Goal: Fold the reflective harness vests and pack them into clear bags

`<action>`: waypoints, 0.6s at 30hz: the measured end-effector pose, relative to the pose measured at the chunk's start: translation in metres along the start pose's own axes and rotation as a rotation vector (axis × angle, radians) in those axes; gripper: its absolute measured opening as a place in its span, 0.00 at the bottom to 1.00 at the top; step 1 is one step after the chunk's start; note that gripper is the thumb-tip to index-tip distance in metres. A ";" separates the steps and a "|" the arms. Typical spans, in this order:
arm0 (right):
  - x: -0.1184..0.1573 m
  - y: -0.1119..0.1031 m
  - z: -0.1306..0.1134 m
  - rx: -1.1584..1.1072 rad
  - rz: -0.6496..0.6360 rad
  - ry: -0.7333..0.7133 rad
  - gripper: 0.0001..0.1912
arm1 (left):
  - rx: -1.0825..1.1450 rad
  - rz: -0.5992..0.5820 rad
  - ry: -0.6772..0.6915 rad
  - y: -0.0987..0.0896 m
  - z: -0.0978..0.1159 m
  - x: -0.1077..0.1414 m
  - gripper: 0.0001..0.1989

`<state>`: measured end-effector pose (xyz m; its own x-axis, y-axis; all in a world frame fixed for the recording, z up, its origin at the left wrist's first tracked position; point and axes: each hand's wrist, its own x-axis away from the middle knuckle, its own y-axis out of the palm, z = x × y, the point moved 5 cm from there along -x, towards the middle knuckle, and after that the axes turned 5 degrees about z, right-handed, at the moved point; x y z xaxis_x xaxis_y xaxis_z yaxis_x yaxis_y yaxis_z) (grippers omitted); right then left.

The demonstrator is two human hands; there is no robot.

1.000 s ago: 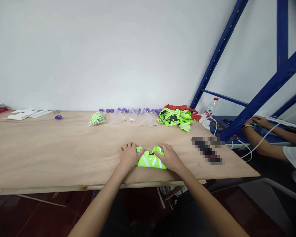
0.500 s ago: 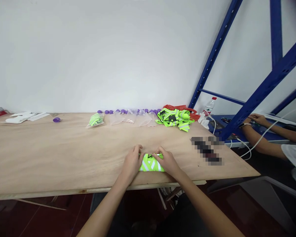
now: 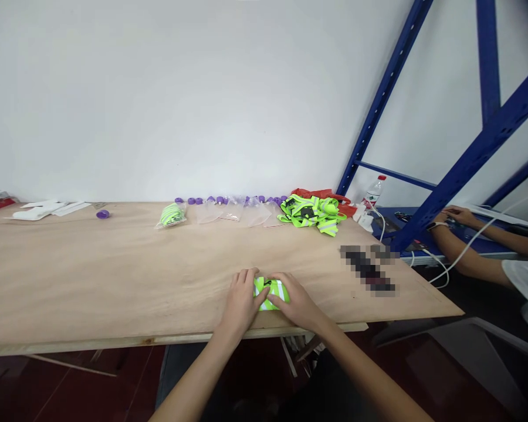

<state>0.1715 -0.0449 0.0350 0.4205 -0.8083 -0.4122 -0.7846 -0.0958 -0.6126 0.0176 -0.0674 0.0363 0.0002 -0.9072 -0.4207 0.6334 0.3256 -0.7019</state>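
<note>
On the wooden table near its front edge lies a folded reflective strap bundle (image 3: 271, 288), neon yellow-green with silvery stripes and a small dark piece at its top. My left hand (image 3: 243, 296) grips its left end, the thumb pressed on the front face. From the other side, my right hand (image 3: 295, 300) wraps over the right end, its thumb also on the front. Both ends of the bundle are hidden beneath my fingers.
At the back lie a bagged green-striped bundle (image 3: 172, 215), clear plastic bags (image 3: 233, 208), purple round pieces (image 3: 192, 201) and a heap of reflective straps (image 3: 311, 212). A blue metal frame (image 3: 449, 164) stands right, with a bottle (image 3: 374, 190) and another person's forearm (image 3: 460, 249) beyond.
My hands have closed in around the bundle, the thumbs moving down and inward onto its front. Less of the bundle shows, and it looks narrower.
</note>
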 end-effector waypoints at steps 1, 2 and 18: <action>0.003 0.000 -0.002 0.036 -0.041 -0.054 0.23 | 0.004 0.001 0.001 0.001 -0.001 0.000 0.16; 0.006 0.000 -0.003 0.079 -0.078 -0.104 0.28 | 0.006 0.006 0.001 0.001 -0.001 0.000 0.17; -0.004 0.021 -0.007 0.288 0.055 -0.276 0.40 | 0.204 0.154 0.054 0.001 0.018 -0.002 0.32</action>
<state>0.1503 -0.0478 0.0291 0.5184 -0.6176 -0.5915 -0.6662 0.1419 -0.7321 0.0323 -0.0699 0.0470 0.0707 -0.8338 -0.5475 0.7722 0.3932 -0.4991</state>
